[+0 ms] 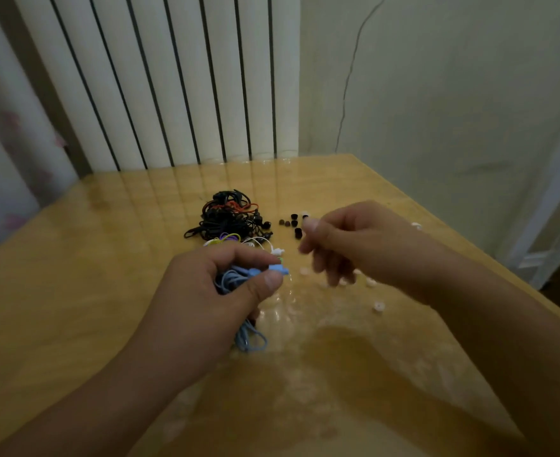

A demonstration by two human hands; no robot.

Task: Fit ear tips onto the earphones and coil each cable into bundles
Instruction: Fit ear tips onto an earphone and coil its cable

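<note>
My left hand (pixel 212 291) grips a light blue earphone (pixel 278 268) between thumb and forefinger, its bare nozzle pointing right, with the blue cable (pixel 249 338) bunched in the palm and hanging below. My right hand (pixel 344 239) hovers just to the right of it, fingers curled and blurred; whether a tip sits between thumb and forefinger is unclear. A pile of black, orange, purple and white earphones (pixel 229 219) lies behind the left hand. Several black ear tips (pixel 293 224) sit right of the pile. Several white ear tips (pixel 378 306) lie scattered under and beside my right hand.
The wooden table (pixel 74 275) is glossy with reflections. A white ribbed radiator (pixel 173 77) stands behind its far edge and a pale wall (pixel 453 94) runs along the right edge. A patterned curtain (pixel 1 143) hangs at the left.
</note>
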